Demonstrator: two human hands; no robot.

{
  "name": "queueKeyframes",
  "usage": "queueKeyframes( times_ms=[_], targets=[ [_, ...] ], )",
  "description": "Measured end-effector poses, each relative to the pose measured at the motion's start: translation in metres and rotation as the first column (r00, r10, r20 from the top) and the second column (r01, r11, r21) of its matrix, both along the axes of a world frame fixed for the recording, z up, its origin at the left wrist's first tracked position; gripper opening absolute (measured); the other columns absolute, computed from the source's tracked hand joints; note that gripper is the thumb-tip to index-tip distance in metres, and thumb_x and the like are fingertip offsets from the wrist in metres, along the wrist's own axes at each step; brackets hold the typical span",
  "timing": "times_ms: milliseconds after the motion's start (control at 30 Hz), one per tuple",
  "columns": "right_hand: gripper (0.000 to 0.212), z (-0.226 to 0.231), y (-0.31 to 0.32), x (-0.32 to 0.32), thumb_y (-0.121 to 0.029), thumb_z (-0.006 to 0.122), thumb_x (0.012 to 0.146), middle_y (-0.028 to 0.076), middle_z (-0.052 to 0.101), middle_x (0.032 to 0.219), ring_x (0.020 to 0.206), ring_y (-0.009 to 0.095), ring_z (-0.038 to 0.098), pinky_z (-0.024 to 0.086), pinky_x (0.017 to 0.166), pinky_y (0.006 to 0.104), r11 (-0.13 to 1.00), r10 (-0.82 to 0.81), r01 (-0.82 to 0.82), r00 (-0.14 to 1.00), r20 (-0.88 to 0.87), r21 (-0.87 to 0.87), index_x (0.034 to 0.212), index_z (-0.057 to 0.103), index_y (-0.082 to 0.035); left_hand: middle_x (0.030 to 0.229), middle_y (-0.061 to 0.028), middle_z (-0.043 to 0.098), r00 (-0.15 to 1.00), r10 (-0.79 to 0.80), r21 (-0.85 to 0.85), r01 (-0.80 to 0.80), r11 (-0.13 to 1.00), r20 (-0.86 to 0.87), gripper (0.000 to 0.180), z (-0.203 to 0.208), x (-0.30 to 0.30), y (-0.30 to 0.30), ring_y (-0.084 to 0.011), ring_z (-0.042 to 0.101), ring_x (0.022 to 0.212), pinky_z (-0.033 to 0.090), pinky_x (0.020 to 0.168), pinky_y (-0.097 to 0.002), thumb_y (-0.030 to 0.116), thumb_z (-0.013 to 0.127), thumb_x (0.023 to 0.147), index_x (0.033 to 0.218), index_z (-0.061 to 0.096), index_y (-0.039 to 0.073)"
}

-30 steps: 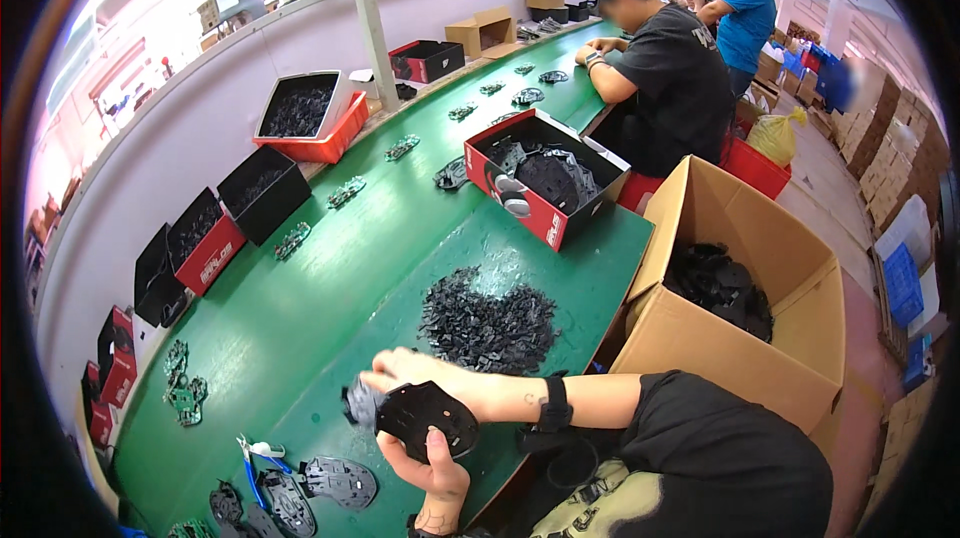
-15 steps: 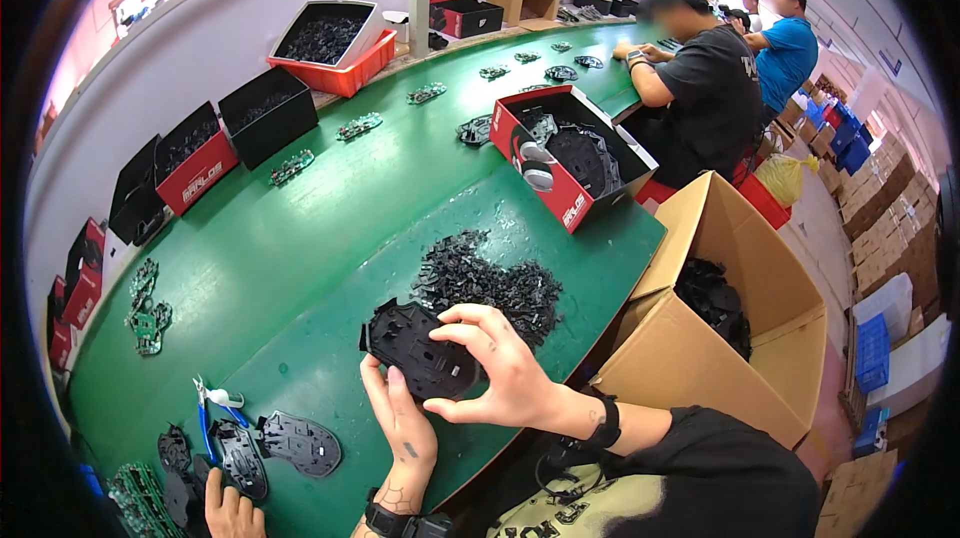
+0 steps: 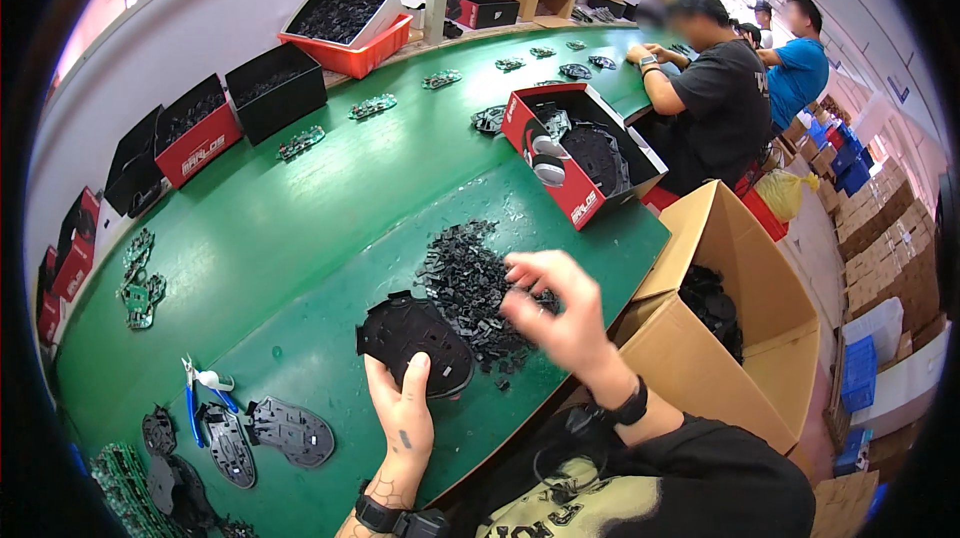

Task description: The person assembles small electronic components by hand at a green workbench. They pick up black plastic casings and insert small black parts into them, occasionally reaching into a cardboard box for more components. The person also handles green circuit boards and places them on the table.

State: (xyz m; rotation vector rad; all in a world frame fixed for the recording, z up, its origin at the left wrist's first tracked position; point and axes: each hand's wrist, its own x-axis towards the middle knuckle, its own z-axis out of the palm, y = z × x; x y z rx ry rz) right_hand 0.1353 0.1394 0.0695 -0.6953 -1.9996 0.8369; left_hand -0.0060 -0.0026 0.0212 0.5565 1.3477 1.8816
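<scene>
Green bench [image 3: 270, 208]: bears a heap of small black parts [image 3: 462, 273].
Black shell [image 3: 405, 326]: in hand, beside the heap.
Left hand [image 3: 402, 418]: pinches the shell, thumb on top.
Right hand [image 3: 565, 313]: blurred near the heap, fingers loosely curled; any hold cannot be told.
Progress: shell taken up; work on it appears unfinished, remainder unclear.
Change: right hand, earlier on the shell, is now apart from it.

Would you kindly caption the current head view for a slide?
The left hand holds a black shell while the right hand hovers near a pile of small black parts on a green bench.
</scene>
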Motion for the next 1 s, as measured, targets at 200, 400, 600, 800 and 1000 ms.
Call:
queueKeyframes(
  times_ms=[200, 400, 600, 800, 1000],
  targets=[
    [0.017, -0.045, 0.063, 0.035, -0.015, 0.069, 0.08, 0.011, 0.062, 0.087, 0.072, 0.022, 0.06, 0.049, 0.069, 0.0323, 0.962, -0.269, 0.231, 0.898, 0.348, 0.147, 0.092, 0.07, -0.002, 0.124, -0.0101, 0.053, 0.999, 0.022, 0.071, -0.019, 0.997, -0.042, 0.044, -0.001, -0.001, 0.004, -0.0193, 0.051, 0.112, 0.037, 0.101, -0.0326, 0.013, 0.057, 0.091, 0.13, 0.044, -0.003],
    [0.011, -0.048, 0.067, 0.034, -0.012, 0.069, 0.08, 0.009, 0.06, 0.082, 0.07, 0.02, 0.059, 0.048, 0.066, 0.0321, 0.984, -0.17, 0.176, 0.91, 0.379, 0.019, 0.085, 0.069, -0.002, 0.122, -0.0104, 0.054, 1.0, 0.012, 0.057, -0.012, 0.998, -0.003, 0.042, -0.001, -0.001, 0.004, -0.019, 0.051, 0.112, 0.038, 0.1, -0.0326, 0.013, 0.055, 0.091, 0.129, 0.044, -0.003],
    [0.009, -0.04, 0.061, 0.023, -0.009, 0.066, 0.082, 0.007, 0.064, 0.078, 0.068, 0.016, 0.061, 0.047, 0.059, 0.0283, 0.984, -0.177, 0.167, 0.966, 0.188, 0.065, 0.086, 0.065, -0.001, 0.12, -0.0102, 0.054, 1.0, -0.015, 0.038, 0.014, 0.999, 0.022, 0.044, 0.002, -0.003, 0.002, -0.0182, 0.053, 0.108, 0.042, 0.094, -0.0317, 0.015, 0.053, 0.091, 0.13, 0.043, -0.002],
    [0.008, -0.029, 0.046, 0.02, -0.005, 0.064, 0.088, 0.004, 0.068, 0.078, 0.071, 0.007, 0.063, 0.051, 0.064, 0.0216, 0.972, -0.052, 0.066, 0.996, 0.066, -0.226, 0.093, 0.066, 0.001, 0.119, -0.01, 0.053, 0.998, -0.051, 0.024, 0.051, 0.998, -0.028, 0.047, -0.011, -0.006, 0.003, -0.0175, 0.055, 0.099, 0.047, 0.083, -0.0303, 0.017, 0.052, 0.09, 0.132, 0.041, -0.001],
    [0.009, -0.023, 0.024, 0.019, 0.001, 0.067, 0.085, 0.008, 0.069, 0.087, 0.073, 0.012, 0.065, 0.054, 0.067, 0.0232, 0.795, 0.136, -0.234, 0.968, -0.212, -0.56, 0.094, 0.067, 0.004, 0.121, -0.0104, 0.053, 0.999, -0.04, 0.007, 0.04, 0.999, -0.022, 0.041, -0.002, -0.003, 0.004, -0.0182, 0.051, 0.11, 0.04, 0.098, -0.032, 0.014, 0.053, 0.091, 0.128, 0.043, -0.003]
  ],
)
